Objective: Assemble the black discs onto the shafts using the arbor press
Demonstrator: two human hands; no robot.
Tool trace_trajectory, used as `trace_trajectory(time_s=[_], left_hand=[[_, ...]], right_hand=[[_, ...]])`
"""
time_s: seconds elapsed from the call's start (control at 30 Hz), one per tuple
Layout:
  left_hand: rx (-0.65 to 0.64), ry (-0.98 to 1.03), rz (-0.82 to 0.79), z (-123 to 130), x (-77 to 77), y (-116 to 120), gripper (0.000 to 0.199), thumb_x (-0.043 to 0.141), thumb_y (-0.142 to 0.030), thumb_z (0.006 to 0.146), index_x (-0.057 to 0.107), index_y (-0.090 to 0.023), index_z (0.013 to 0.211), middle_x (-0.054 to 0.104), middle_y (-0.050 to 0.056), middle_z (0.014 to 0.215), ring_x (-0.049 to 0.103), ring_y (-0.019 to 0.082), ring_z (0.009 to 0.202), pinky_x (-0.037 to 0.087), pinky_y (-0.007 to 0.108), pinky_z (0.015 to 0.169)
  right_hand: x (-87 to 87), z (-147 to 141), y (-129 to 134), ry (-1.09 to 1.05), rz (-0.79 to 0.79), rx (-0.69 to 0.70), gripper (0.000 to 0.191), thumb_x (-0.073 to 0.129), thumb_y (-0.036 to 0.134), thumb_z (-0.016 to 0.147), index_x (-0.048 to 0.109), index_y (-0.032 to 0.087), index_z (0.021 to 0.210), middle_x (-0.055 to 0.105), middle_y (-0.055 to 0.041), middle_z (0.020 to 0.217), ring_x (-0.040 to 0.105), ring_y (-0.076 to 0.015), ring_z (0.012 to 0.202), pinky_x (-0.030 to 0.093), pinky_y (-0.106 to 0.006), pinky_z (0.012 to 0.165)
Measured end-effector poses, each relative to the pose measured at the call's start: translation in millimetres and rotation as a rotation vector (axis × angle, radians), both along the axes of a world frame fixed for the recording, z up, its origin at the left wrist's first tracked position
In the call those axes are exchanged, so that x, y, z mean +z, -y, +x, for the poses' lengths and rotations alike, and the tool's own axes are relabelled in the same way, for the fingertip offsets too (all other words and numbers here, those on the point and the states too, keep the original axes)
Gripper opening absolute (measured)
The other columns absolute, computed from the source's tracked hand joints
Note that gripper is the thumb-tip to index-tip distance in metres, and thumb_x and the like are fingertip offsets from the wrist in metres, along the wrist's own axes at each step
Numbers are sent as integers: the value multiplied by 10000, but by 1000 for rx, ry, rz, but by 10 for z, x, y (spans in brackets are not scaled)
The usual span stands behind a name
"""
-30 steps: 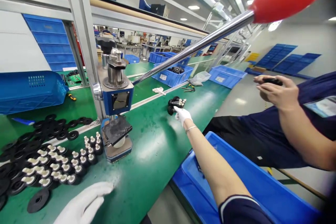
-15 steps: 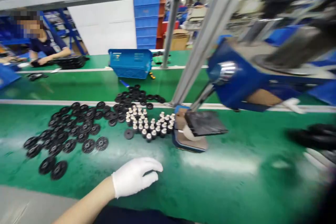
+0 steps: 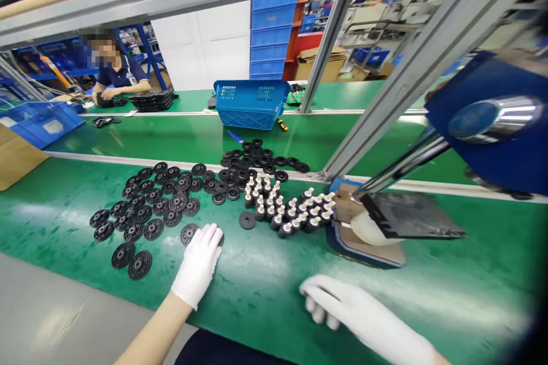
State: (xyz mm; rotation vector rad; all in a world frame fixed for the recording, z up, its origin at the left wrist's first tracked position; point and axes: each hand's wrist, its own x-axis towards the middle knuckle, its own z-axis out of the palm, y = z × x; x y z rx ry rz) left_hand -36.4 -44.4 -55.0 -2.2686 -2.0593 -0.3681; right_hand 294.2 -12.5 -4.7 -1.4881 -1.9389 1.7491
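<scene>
From my remote seat I see my left hand [image 3: 197, 268] over the near-right side of the large black discs [image 3: 161, 207], which spread across the left part of the tabletop [image 3: 261, 296]. Its fingers reach forward, nearly side by side, covering parts of the discs beneath; I cannot tell whether they grip one. My right hand [image 3: 363, 316] hovers nearer the front edge, right of the left hand, its fingers curled to a narrow gap; I cannot tell if they hold anything. Between the discs and the press base [image 3: 363, 255] stand the white-tipped pegs [image 3: 286, 229] in a tight group, a lone small disc [image 3: 247, 220] just left of them. More small discs lie behind, toward the white rail [image 3: 81, 157]. Beyond that sit a blue basket [image 3: 250, 105] and, far left, a person [image 3: 122, 77].
</scene>
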Motion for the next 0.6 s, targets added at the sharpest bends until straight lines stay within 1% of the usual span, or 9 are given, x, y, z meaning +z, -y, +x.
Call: trace_trajectory(time_s=[0.03, 0.07, 0.17, 0.23, 0.3, 0.37, 0.47, 0.53, 0.6], left_hand=[[-32, -2, -5, 26, -4, 2, 368, 477, -237, 932, 513, -210, 1298, 549, 96, 1361, 518, 279, 1239, 407, 477, 1063], [-58, -1, -10, 38, -1, -8, 359, 505, -251, 920, 529, -208, 1276, 577, 98, 1323, 548, 277, 1198, 424, 474, 1046], [-99, 24, -17, 5, 45, -111, 396, 586, -308, 876, 540, -181, 1248, 627, 117, 1230, 591, 292, 1110, 463, 483, 991], [-107, 48, -4, -4, 134, -227, 475, 607, -359, 854, 510, -151, 1270, 609, 141, 1247, 549, 327, 1168, 434, 516, 1010], [-136, 87, 21, 85, 306, -346, 519, 584, -381, 857, 468, -145, 1305, 546, 149, 1330, 433, 353, 1290, 359, 543, 1066], [-243, 133, 45, 290, 542, -454, 482, 519, -303, 881, 433, -188, 1341, 472, 110, 1414, 313, 321, 1378, 288, 517, 1114], [-473, 130, 79, 670, 840, -633, 471, 461, -161, 868, 447, -192, 1338, 439, 79, 1444, 304, 245, 1379, 233, 415, 1144], [-569, 53, 80, 833, 901, -773, 440, 428, -170, 892, 457, -146, 1330, 439, 91, 1435, 312, 235, 1367, 228, 384, 1132], [-564, -10, 87, 885, 872, -883, 413, 324, -160, 942, 457, -122, 1331, 449, 92, 1415, 345, 222, 1341, 241, 364, 1108]], right_hand=[[2, -197, -36, 27, 87, -9, 316, 434, 443, 929, 664, 229, 892, 694, -31, 771, 638, -176, 636, 499, -291, 586], [-4, -388, -87, 91, 247, -97, 293, 446, 435, 915, 653, 228, 920, 689, -24, 760, 637, -181, 650, 487, -295, 611], [-78, -819, -262, 303, 652, -448, 305, 476, 475, 890, 604, 207, 959, 680, -49, 842, 646, -209, 736, 452, -302, 634], [-155, -959, -356, 364, 770, -610, 383, 470, 562, 874, 567, 196, 934, 662, -57, 810, 637, -216, 703, 427, -293, 586], [-222, -1007, -416, 373, 831, -689, 454, 440, 633, 864, 548, 194, 912, 641, -52, 767, 611, -202, 632, 410, -285, 550], [-259, -997, -447, 366, 897, -648, 465, 392, 624, 891, 558, 192, 937, 646, -68, 814, 609, -197, 656, 426, -286, 574], [-303, -923, -474, 430, 971, -449, 427, 299, 508, 947, 586, 194, 910, 661, -106, 888, 626, -226, 757, 454, -313, 636], [-375, -850, -488, 484, 1009, -358, 432, 268, 458, 951, 591, 192, 844, 666, -123, 863, 632, -254, 762, 464, -345, 643], [-486, -760, -480, 416, 1077, -278, 421, 315, 474, 925, 617, 186, 863, 674, -148, 885, 641, -286, 788, 480, -383, 678]])
